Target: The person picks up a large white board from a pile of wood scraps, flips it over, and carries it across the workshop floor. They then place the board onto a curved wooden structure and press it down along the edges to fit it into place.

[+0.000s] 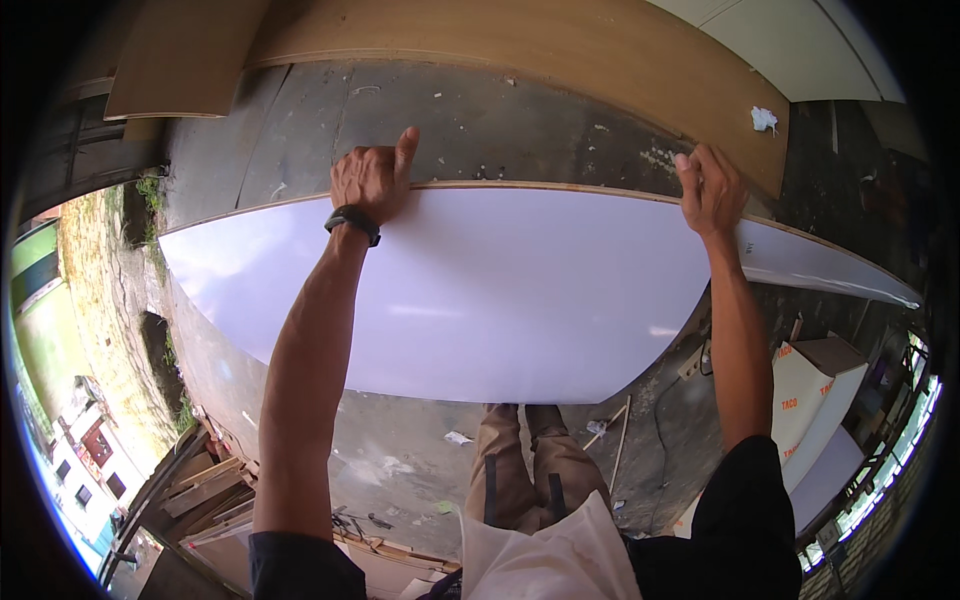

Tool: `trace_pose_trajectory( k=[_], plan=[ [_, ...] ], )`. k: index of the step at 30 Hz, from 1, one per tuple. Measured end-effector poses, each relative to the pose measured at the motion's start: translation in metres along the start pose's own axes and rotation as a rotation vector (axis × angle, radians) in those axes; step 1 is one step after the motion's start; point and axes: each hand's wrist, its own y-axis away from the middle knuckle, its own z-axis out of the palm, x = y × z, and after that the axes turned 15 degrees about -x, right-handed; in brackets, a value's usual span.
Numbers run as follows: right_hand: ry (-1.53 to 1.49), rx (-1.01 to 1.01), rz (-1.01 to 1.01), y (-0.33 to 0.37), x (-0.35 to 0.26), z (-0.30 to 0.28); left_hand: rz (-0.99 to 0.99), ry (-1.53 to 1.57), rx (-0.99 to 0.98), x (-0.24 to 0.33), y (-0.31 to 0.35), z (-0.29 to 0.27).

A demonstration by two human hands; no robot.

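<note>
A large glossy white board (480, 290) stands on edge in front of my legs, its thin wooden upper edge facing me. My left hand (370, 182), with a dark band on the wrist, is closed over this edge left of the middle, its thumb sticking up. Near the board's right end my right hand (715, 190) is curled over the same edge; the fingertips of both hands are partly hidden. Beyond my right wrist a second glossy white panel (810, 262) runs off to the right.
Brown boards (480, 35) lie along the far side, with crumpled white plastic (764, 120) on one. Scrap wood (205, 490) is piled at the lower left. White panels with orange print (800, 400) stand at the right. A dark cord (662, 440) crosses the grey floor (400, 440).
</note>
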Motion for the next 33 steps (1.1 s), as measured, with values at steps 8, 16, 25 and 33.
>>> trace_pose_trajectory(
  k=[8,16,25,33],
  plan=[
    [0.037,-0.041,-0.085,-0.011,-0.123,0.056,-0.026,-0.004,-0.02,0.012,-0.001,-0.004],
    [0.039,-0.01,-0.256,0.025,-0.096,0.05,-0.051,-0.07,-0.024,0.004,-0.002,0.0],
    [0.189,-0.208,-0.014,0.062,0.025,-0.009,-0.054,-0.097,0.018,0.011,-0.003,0.003],
    [0.14,-0.137,-0.029,0.025,-0.139,0.071,-0.091,-0.074,-0.036,0.016,0.003,0.0]
  ],
)
